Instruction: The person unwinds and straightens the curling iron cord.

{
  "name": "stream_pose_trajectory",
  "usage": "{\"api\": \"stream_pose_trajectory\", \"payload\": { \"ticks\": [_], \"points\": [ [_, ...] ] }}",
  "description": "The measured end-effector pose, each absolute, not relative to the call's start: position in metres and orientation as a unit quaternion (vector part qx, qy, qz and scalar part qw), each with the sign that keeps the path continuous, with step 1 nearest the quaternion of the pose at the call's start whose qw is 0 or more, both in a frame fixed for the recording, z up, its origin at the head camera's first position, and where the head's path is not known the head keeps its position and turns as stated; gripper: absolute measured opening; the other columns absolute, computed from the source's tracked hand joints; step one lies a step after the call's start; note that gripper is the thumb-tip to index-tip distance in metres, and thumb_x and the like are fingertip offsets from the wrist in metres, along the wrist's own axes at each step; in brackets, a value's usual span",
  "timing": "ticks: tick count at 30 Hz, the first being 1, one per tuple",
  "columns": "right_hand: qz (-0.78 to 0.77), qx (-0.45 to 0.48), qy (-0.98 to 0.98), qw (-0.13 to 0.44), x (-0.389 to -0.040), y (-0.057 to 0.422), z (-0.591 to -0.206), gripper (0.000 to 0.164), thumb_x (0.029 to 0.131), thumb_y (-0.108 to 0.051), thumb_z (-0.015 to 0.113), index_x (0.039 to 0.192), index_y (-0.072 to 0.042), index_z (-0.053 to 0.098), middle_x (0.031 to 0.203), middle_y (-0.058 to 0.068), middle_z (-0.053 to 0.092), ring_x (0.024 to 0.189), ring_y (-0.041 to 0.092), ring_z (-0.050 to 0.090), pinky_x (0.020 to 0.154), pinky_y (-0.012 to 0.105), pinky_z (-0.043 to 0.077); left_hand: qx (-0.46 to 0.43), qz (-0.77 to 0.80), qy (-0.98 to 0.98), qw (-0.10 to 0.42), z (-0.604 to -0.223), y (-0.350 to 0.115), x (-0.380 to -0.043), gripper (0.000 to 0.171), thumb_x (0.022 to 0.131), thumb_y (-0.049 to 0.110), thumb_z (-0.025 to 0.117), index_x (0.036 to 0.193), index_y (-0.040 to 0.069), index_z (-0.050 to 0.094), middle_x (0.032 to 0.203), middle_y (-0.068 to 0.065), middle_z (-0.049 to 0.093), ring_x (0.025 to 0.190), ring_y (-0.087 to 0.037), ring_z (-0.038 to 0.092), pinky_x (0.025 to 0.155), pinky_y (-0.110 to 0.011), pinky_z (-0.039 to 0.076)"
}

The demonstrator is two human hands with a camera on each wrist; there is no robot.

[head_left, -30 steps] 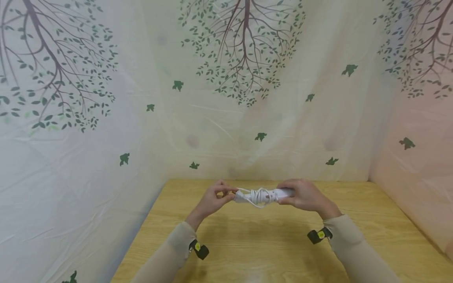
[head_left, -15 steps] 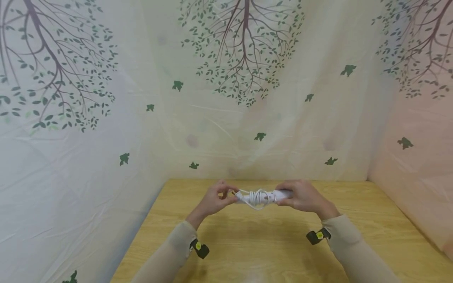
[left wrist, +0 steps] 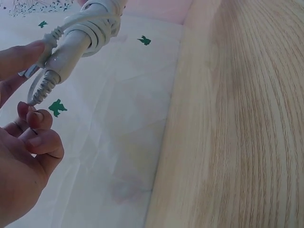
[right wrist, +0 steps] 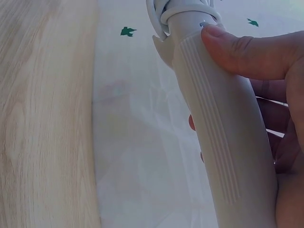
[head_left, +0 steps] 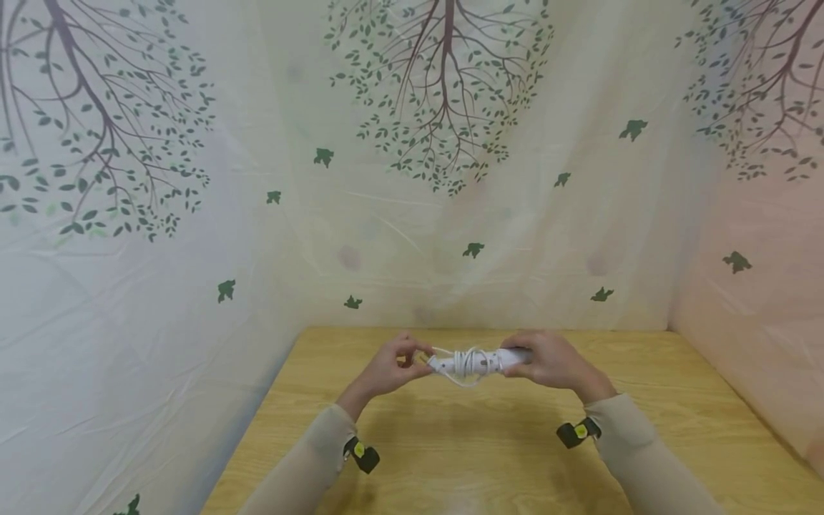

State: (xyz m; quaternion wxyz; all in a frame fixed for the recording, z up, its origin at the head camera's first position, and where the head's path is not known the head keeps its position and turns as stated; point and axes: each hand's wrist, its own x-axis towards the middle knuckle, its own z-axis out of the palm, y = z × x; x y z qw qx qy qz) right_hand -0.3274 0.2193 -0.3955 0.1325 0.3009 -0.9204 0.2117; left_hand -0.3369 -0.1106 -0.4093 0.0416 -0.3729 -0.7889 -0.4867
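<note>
In the head view, a white hair styling iron (head_left: 499, 360) is held level above the table between both hands. Its white cord (head_left: 470, 363) is wound several times round the middle. My right hand (head_left: 547, 357) grips the thicker, ribbed end (right wrist: 209, 109), with the thumb lying along it near the coils. At the other end, my left hand (head_left: 389, 366) pinches the cord's plug (left wrist: 46, 49), its metal prongs (left wrist: 29, 71) partly behind the fingers. Other left fingers curl below, by the cord's ribbed sleeve (left wrist: 46, 87).
A wooden table (head_left: 476, 458) lies under both hands. Pale sheets (head_left: 412, 272) printed with trees and green birds hang behind it and along both sides. A small black camera (head_left: 367, 458) is strapped to the left wrist, another camera (head_left: 571, 433) to the right.
The plug's prongs show more clearly between the left fingers. The iron has turned slightly and the loose cord loop hangs a little lower. Both hands stay almost in place.
</note>
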Motion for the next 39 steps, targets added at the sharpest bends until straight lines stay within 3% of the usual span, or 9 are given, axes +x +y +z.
{"api": "stream_pose_trajectory", "payload": {
  "ticks": [4, 14, 23, 39],
  "points": [
    [0.219, 0.278, -0.926, 0.133, -0.327, 0.224, -0.393, 0.037, 0.079, -0.035, 0.08, 0.108, -0.015, 0.071, 0.098, -0.004, 0.07, 0.076, 0.005, 0.056, 0.066, 0.027, 0.047, -0.368, -0.505, -0.78, 0.041, -0.403, -0.112, -0.332, 0.026, 0.085, 0.006, 0.074, 0.108, -0.002, 0.067, 0.094, -0.029, 0.054, 0.076, -0.037, 0.049, 0.059, -0.019, 0.039],
    [0.225, 0.268, -0.925, 0.148, -0.329, 0.229, -0.387, 0.037, 0.078, -0.033, 0.081, 0.108, -0.013, 0.072, 0.098, -0.002, 0.071, 0.076, 0.007, 0.057, 0.066, 0.029, 0.048, -0.335, -0.495, -0.801, 0.041, -0.402, -0.113, -0.331, 0.026, 0.086, 0.007, 0.072, 0.111, 0.0, 0.066, 0.099, -0.014, 0.067, 0.08, -0.019, 0.055, 0.063, -0.02, 0.045],
    [0.23, 0.262, -0.924, 0.158, -0.329, 0.231, -0.382, 0.037, 0.078, -0.032, 0.081, 0.108, -0.012, 0.072, 0.097, -0.001, 0.071, 0.076, 0.008, 0.057, 0.067, 0.031, 0.049, -0.331, -0.494, -0.803, 0.043, -0.406, -0.115, -0.331, 0.025, 0.086, 0.006, 0.072, 0.11, 0.003, 0.066, 0.098, -0.012, 0.07, 0.078, -0.02, 0.057, 0.063, -0.023, 0.047],
    [0.24, 0.276, -0.916, 0.164, -0.325, 0.229, -0.376, 0.037, 0.079, -0.034, 0.081, 0.109, -0.014, 0.072, 0.098, -0.002, 0.071, 0.075, 0.008, 0.057, 0.066, 0.029, 0.048, -0.319, -0.497, -0.806, 0.037, -0.42, -0.121, -0.338, 0.022, 0.086, 0.005, 0.071, 0.103, -0.005, 0.063, 0.093, -0.019, 0.064, 0.075, -0.02, 0.056, 0.061, -0.021, 0.046]
  ]
}}
